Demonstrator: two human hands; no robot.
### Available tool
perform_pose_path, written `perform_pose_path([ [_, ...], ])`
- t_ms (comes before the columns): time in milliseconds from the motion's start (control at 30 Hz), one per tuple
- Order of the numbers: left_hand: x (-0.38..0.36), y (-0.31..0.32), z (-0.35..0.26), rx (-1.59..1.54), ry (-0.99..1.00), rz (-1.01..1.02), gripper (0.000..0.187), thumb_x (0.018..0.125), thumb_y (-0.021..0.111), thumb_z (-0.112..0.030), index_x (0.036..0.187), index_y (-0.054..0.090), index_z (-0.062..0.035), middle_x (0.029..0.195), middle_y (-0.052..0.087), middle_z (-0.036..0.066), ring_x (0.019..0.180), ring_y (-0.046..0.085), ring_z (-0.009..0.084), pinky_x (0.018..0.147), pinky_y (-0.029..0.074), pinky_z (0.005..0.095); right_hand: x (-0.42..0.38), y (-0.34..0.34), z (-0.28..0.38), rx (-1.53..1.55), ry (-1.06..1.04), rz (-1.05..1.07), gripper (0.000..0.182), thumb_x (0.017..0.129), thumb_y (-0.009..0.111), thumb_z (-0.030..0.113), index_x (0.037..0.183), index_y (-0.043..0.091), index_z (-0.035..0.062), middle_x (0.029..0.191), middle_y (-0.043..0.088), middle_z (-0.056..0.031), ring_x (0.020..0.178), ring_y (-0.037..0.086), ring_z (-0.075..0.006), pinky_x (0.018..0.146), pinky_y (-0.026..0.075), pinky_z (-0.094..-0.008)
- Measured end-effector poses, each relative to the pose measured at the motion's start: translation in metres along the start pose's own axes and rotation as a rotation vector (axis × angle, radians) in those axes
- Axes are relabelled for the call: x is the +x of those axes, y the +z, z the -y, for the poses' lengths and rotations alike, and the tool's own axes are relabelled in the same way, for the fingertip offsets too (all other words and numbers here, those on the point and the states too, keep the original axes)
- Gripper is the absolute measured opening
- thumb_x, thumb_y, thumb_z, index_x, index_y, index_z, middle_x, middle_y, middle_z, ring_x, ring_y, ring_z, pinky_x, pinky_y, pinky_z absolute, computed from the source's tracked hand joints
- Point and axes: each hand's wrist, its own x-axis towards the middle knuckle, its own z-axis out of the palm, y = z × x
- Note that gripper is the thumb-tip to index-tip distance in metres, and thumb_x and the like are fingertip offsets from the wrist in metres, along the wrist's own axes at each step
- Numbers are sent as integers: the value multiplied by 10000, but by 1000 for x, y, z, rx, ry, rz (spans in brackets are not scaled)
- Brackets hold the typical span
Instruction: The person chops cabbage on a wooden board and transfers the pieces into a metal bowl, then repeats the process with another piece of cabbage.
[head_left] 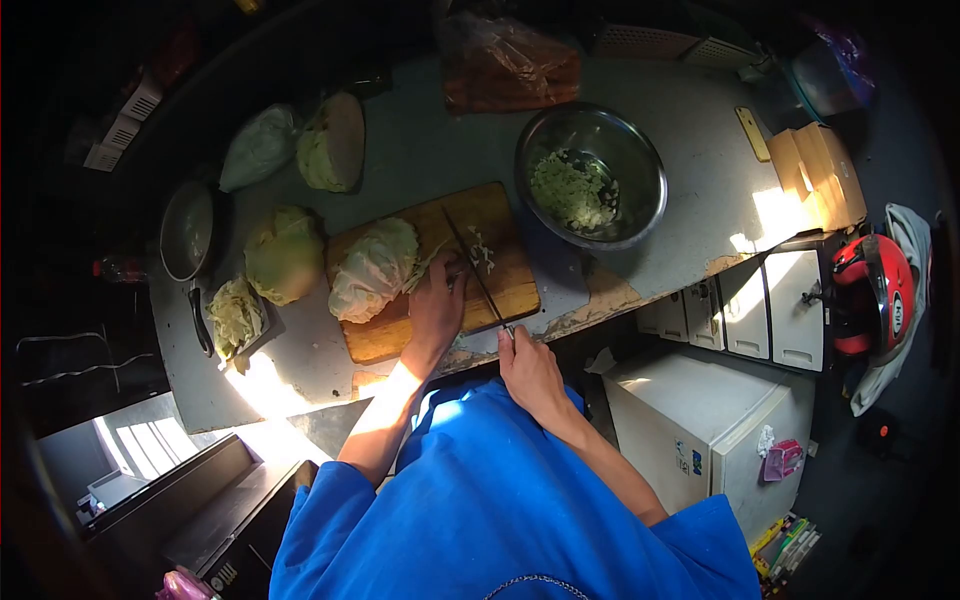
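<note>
R hand (530, 368) is curled tight round the handle of a knife (474, 271), blade running away from it across the cutting board (500, 290). L hand (436, 308) sits just beside the blade, palm down, fingers bunched and pressed on the board near the cabbage's cut edge; can't tell if it pins a leaf or only steadies.

The cabbage piece (374, 268) lies just past the L hand, still on the board: pale green, crinkled outer leaves, loose layers, cut side toward the knife. A few shreds (482, 250) lie beyond the blade.

Risks, as I judge: L fingertips very close to the edge, so a slip on the loose, springy leaves could nick them. Board sits near the counter's front lip; hard pressure might shift it.

Further out, beyond the R hand: steel bowl (592, 175) w/ chopped cabbage in it. Beyond the L hand, off the board: more cabbage heads (284, 255), one halved (333, 142).
</note>
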Motion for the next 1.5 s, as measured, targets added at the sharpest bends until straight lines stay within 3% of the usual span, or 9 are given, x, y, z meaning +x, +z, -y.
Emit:
perform_pose_path([
  [267,3,-6,-1,7,12,56,299,950,678,-124,1211,557,-44,1040,742,134,936,727,318,765,552,408,5,2,-4,-5,6,-7,407,1068,453,357,989,560,-27,728,642,-339,777,640,-558,691,509,-636],
  [567,5,-11,-6,4,-11,56,245,923,711,-172,1133,644,-68,1021,725,154,933,704,357,792,547,427,-3,-5,2,105,-43,-19,380,1067,479,302,904,549,-35,707,621,-310,751,611,-544,653,465,-596],
  [767,9,-19,-1,107,159,-33,178,903,724,-136,1044,724,-28,1050,734,170,986,705,368,891,539,406,2,0,-1,59,-43,38,431,1071,444,362,956,558,-37,738,650,-328,754,630,-564,683,504,-625],
  [833,9,-18,0,115,180,2,117,891,708,-112,985,730,-46,1020,741,152,1012,686,369,955,523,448,2,-3,4,-52,9,46,423,1068,449,363,973,557,-36,736,653,-326,757,633,-565,697,505,-630],
  [967,7,-15,4,144,219,5,163,897,712,-128,1043,719,-57,1047,733,166,1034,682,372,945,521,458,5,-1,5,-92,11,34,411,1068,447,361,994,558,-28,739,655,-325,766,636,-565,707,510,-627],
  [1167,5,-19,-6,4,-48,28,295,904,727,-164,1179,674,-72,1127,709,192,1068,670,384,915,523,461,6,-2,-1,90,-23,10,397,1068,457,341,957,554,-28,715,640,-320,758,622,-564,690,497,-619],
  [1233,6,-26,-11,69,105,-26,344,895,747,-160,1205,679,-27,1126,727,177,1011,714,342,908,537,400,5,-10,4,116,-2,-2,404,1069,458,337,939,550,-34,702,632,-319,759,617,-562,687,491,-619],
  [1367,-5,-44,-9,14,156,-13,338,897,743,-183,1192,687,-28,1180,692,183,1074,662,386,954,529,439,-2,-10,9,104,-16,4,373,1069,466,301,928,550,-34,730,630,-313,781,614,-547,679,467,-596],
  [1500,-9,-40,0,220,258,10,326,897,738,-177,1165,694,4,1217,684,178,1120,647,380,968,530,429,-5,-8,11,79,-21,36,361,1068,467,292,925,547,-30,720,626,-315,775,613,-548,679,465,-602],
])
